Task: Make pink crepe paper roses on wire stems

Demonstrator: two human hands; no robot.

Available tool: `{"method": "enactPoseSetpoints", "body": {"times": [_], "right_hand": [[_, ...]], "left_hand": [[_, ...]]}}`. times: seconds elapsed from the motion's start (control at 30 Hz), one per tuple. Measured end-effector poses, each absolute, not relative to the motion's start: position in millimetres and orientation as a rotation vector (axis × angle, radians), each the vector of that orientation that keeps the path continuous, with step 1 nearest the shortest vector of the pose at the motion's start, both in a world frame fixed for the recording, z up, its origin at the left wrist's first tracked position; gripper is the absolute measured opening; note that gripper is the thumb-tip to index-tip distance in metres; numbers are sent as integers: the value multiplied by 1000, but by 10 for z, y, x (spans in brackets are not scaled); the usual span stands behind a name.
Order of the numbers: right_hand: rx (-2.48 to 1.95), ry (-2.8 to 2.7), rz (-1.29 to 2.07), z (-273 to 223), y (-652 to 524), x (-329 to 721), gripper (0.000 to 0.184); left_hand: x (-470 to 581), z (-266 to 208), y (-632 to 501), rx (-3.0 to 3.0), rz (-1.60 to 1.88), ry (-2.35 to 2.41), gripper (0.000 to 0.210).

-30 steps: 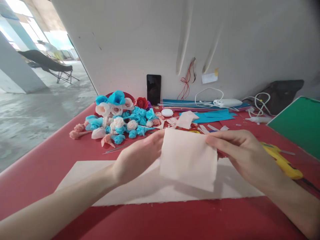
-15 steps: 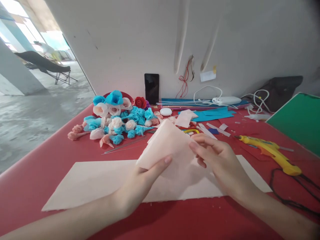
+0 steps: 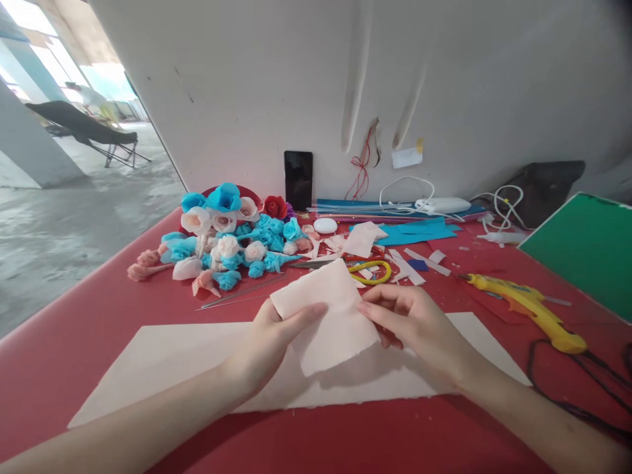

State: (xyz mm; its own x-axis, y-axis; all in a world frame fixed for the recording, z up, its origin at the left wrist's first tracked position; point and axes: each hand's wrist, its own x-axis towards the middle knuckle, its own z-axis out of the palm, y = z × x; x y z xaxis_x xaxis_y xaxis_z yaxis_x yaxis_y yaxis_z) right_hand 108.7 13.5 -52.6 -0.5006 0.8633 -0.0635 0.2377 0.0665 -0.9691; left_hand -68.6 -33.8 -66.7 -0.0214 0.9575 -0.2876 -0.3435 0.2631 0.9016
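Note:
A pale pink piece of crepe paper (image 3: 328, 329), roughly square, is held up between both hands in the head view. My left hand (image 3: 276, 342) grips its left side, thumb flat on the front and fingers hidden behind. The right edge is pinched between thumb and fingers of my right hand (image 3: 407, 319). Beneath them a long pale paper strip (image 3: 168, 362) lies flat on the red table. Scissors with yellow and red handles (image 3: 378, 271) lie just beyond the held paper.
Blue, white and pink paper flowers (image 3: 237, 243) are heaped at the back left. A phone (image 3: 298, 179) leans on the wall. Paper scraps (image 3: 409, 266) and a yellow glue gun (image 3: 528, 309) lie to the right, near a green board (image 3: 587, 250). Blue paper (image 3: 415, 230) lies behind.
The held paper has turned and come lower, its lower edge now showing in front. Both hands shifted with it, and more of the scissors shows behind.

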Motion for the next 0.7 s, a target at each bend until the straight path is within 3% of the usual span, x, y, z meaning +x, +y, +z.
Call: {"method": "enactPoseSetpoints", "body": {"times": [0.1, 0.2, 0.27, 0.4, 0.7], "right_hand": [[-1153, -1946, 1134, -526, 238, 1141, 35], [-1227, -2084, 591, -570, 497, 1205, 19], [-1274, -2120, 503, -645, 747, 1225, 14], [-1294, -2282, 450, -833, 1241, 1172, 13], [-1003, -2575, 182, -772, 1413, 1063, 34]], "left_hand": [[-698, -721, -340, 717, 1120, 1151, 36], [-694, -742, -363, 689, 964, 1220, 46], [-694, -740, -373, 753, 840, 1257, 48], [-719, -745, -361, 1064, 665, 1375, 30], [-712, -792, -366, 1169, 620, 1408, 30]]}}
